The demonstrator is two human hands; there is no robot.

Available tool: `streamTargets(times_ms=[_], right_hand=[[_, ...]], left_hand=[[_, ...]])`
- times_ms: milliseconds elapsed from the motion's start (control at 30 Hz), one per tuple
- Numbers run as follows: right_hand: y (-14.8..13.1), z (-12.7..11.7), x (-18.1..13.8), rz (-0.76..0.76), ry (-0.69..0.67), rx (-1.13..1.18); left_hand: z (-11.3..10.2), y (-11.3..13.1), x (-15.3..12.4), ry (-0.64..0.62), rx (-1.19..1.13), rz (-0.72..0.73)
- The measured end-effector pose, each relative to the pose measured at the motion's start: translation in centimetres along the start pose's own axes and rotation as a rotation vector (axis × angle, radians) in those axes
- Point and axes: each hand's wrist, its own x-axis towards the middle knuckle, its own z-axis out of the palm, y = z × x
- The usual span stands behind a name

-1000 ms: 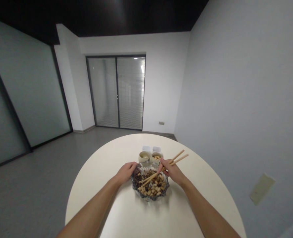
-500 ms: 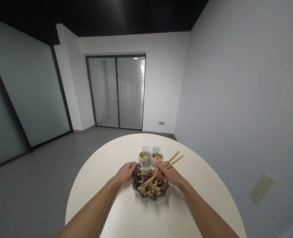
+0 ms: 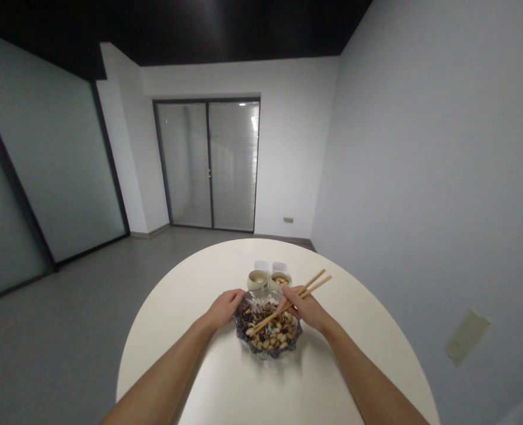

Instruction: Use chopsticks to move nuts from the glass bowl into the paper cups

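A clear glass bowl [image 3: 297, 341] with a wavy rim holds pale nuts [image 3: 275, 342] towards me and dark striped seeds [image 3: 247, 316] behind them. My left hand [image 3: 226, 308] grips the left side of its rim, fingers partly hidden. Wooden chopsticks [image 3: 317, 283] are held in my right hand [image 3: 303, 307] over the right part of the bowl. Their tips point down and left, close together at a pale nut by the bowl's left side; whether it is pinched I cannot tell. Behind the bowl, a small beige cup [image 3: 280, 275] contains pale nuts.
Beside the nut cup stands a second beige cup [image 3: 251, 284], with nothing visible inside. Two white rectangular dishes or lids [image 3: 261, 265] lie behind the cups. Everything rests on a round cream table [image 3: 190, 283], with a wall [image 3: 398, 177] to the right.
My right hand has shifted slightly right and away from me, drawing the chopsticks with it; their tips are a little higher. My left hand and the bowl have stayed in place.
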Motion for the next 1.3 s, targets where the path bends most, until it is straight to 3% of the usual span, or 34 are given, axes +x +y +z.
streamTargets(times_ms=[500, 967, 1300], right_hand=[[0.4, -0.2, 0.2, 0.013, 0.029, 0.028], [0.0, 0.7, 0.1, 0.009, -0.031, -0.041], [0.3, 0.1, 0.2, -0.004, 0.041, 0.007]], left_hand=[[-0.1, 0.2, -0.1, 0.001, 0.0, -0.011], [-0.2, 0.5, 0.0, -0.008, 0.004, -0.014], [-0.2, 0.7, -0.1, -0.001, 0.01, -0.018]])
